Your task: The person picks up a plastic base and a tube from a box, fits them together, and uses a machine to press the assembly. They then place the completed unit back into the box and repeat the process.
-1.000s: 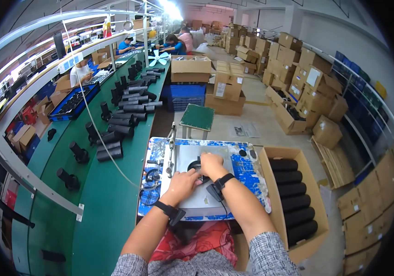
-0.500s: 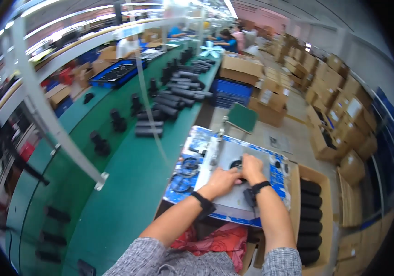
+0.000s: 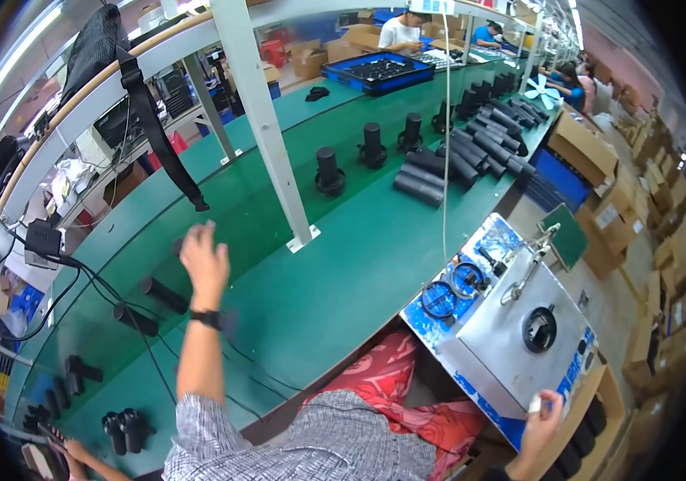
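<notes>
Over the green conveyor belt (image 3: 343, 272), my left hand (image 3: 205, 260) is stretched out with its fingers apart. Beside its fingertips is the end of a dark tube (image 3: 177, 247), partly hidden. Two more black tubes (image 3: 164, 295) lie closer on the belt. Off to the right, my right hand (image 3: 543, 421) hangs by the near corner of the grey metal fixture (image 3: 491, 341), its fingers loosely bent and apart. Something white covers one fingertip. A black ring-shaped part (image 3: 539, 329) sits on the fixture's top, touched by neither hand.
Several black tubes (image 3: 471, 160) and upright black parts (image 3: 329, 172) stand or lie along the belt. A white post (image 3: 267, 128) rises ahead. Cables (image 3: 147, 345) cross the left side. A carton of black cylinders (image 3: 611, 401) is at right. A co-worker's hands (image 3: 78, 453) show lower left.
Both hands have left the black ring on the fixture. My left hand has swung left over the belt; my right has drawn back near the carton. The view has turned left.
</notes>
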Demonstrator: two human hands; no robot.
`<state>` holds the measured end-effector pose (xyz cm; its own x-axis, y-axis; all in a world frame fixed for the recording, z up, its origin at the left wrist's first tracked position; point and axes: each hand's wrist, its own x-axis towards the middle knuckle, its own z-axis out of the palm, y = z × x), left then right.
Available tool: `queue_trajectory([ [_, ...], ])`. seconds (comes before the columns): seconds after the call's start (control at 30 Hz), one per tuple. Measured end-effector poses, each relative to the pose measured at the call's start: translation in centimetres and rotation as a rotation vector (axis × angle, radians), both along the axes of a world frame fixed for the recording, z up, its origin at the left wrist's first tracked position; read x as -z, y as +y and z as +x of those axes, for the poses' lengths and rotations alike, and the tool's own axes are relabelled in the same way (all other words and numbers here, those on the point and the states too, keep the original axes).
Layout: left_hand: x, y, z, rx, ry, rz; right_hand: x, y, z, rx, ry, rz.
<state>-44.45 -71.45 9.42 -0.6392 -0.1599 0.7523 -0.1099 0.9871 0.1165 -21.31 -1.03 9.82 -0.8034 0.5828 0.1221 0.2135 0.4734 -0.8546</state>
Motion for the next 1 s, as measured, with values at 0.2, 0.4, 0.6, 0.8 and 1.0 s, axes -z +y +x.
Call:
queue_trajectory([
  [0.2, 2.4, -12.2, 1.6, -0.104, -0.266, 0.007, 3.1, -5.4, 0.5, -0.133, 0.056, -0.184],
  [0.4, -4.9, 4.5, 2.0, 0.331, -0.321, 0.221, -0.9, -10.3, 0.4, -0.234, 0.041, -0.194],
  [0.6, -11.0, 31.0, 8.2, 1.334, -0.273, 0.089, -6.1, -14.8, -3.1, -0.530, -0.139, -0.093],
  [0.8, -9.1, 42.7, 8.0, 1.835, -0.112, 0.457, -6.3, -9.7, -5.6, -0.296, 0.314, 0.349],
  [1.0, -0.9, 46.5, 3.8, 1.460, -0.704, 0.600, -3.6, 1.9, -13.3, -0.082, 0.569, -0.146],
])
